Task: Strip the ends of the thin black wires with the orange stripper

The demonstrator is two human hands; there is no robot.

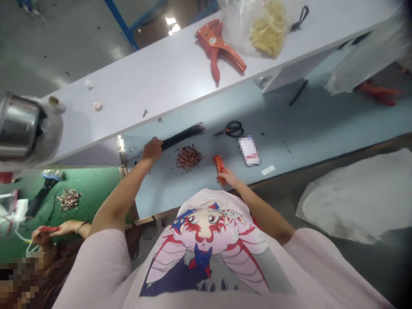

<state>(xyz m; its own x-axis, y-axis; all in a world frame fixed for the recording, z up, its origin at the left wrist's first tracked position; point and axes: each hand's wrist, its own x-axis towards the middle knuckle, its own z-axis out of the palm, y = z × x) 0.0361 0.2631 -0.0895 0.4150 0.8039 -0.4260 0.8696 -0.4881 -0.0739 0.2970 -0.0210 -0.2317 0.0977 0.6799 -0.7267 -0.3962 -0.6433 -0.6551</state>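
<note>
My left hand (153, 149) is closed around the left end of a bundle of black wires (182, 137) lying on the blue table. Bare copper shows at the bundle's right end. Close to the table's front edge, my right hand (229, 177) grips a red-orange wire stripper (219, 166), its jaw end pointing away from me. Between the two hands sits a pile of small wire scraps (189, 158). Scissors with black handles (233, 128) lie beyond the wire stripper. To their right is a blurred-out white and pink card or packet (249, 151).
A white shelf (154, 81) crosses behind the table, bearing another red wire stripper (219, 47) and a bag of yellow pieces (268, 28). At left, a co-worker's hands (61, 230) hold something red over a green mat (96, 189). A white sack (357, 193) rests at right.
</note>
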